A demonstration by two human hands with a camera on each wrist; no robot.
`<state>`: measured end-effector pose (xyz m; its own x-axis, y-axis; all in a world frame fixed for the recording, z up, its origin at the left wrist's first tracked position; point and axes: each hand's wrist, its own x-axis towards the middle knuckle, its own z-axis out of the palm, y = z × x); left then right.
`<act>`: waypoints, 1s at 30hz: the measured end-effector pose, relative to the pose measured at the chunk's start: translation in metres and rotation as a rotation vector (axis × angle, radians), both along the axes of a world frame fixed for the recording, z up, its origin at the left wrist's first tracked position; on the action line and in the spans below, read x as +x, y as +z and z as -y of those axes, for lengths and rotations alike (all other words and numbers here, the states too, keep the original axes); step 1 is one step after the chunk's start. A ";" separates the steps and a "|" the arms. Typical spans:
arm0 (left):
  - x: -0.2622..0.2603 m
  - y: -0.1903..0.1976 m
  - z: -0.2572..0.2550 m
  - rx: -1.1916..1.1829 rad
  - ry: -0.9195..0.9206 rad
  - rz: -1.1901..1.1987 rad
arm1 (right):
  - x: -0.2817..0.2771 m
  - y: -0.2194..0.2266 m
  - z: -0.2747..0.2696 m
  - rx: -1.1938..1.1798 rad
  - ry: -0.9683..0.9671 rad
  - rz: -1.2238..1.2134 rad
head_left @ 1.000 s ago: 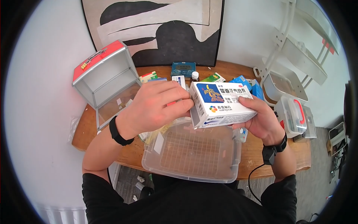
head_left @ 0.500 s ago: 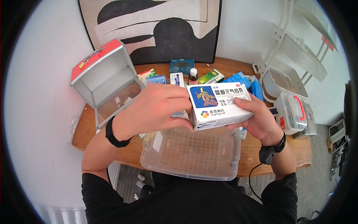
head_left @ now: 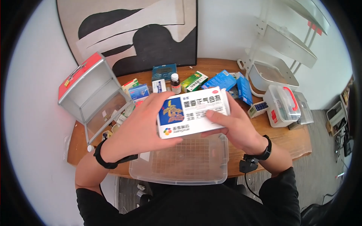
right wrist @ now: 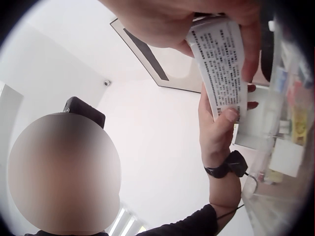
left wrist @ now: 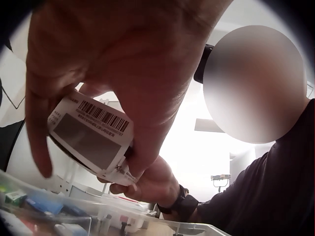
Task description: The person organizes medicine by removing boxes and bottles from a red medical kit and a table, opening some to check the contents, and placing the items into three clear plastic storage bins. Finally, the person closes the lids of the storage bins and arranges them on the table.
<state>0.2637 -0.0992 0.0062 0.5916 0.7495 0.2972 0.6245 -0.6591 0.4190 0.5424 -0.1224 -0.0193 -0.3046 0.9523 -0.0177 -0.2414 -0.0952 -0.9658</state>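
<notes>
A white medicine box [head_left: 200, 113] with a blue plant picture is held up between both hands, its printed front facing the head camera. My left hand [head_left: 137, 126] grips its left end, thumb along the lower edge. In the left wrist view the barcoded end panel [left wrist: 91, 135] shows between thumb and fingers. The right hand [head_left: 241, 126] holds the other end, thumb on the front face and fingers beneath. Small print covers the box's side [right wrist: 219, 64] in the right wrist view. Below the hands, a clear plastic bin [head_left: 184, 169] stands at the table's front edge.
A red-topped silver case [head_left: 81, 71] stands open on the left. Behind the hands are a brown bottle [head_left: 175, 84], a green-and-white box [head_left: 194, 81] and blue boxes [head_left: 218, 81]. To the right are a red-handled container [head_left: 283, 109] and a white tiered rack [head_left: 273, 73].
The head view has turned, and the box now appears further left with its front more squarely to the camera. My left hand has gone from fingertips at the box's end to spanning that end.
</notes>
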 end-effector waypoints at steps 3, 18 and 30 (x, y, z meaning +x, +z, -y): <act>-0.003 -0.004 0.000 -0.090 -0.007 0.049 | 0.003 -0.001 0.001 -0.003 0.041 0.006; -0.020 -0.016 0.001 -0.221 -0.021 0.186 | 0.018 -0.019 0.003 -0.024 0.262 -0.238; -0.016 -0.015 0.008 -0.070 -0.026 0.142 | 0.015 -0.027 0.009 0.103 0.173 0.092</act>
<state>0.2480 -0.1076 -0.0083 0.5670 0.7559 0.3273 0.5385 -0.6409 0.5471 0.5570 -0.1315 -0.0459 -0.4653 0.8841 0.0417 -0.1401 -0.0271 -0.9898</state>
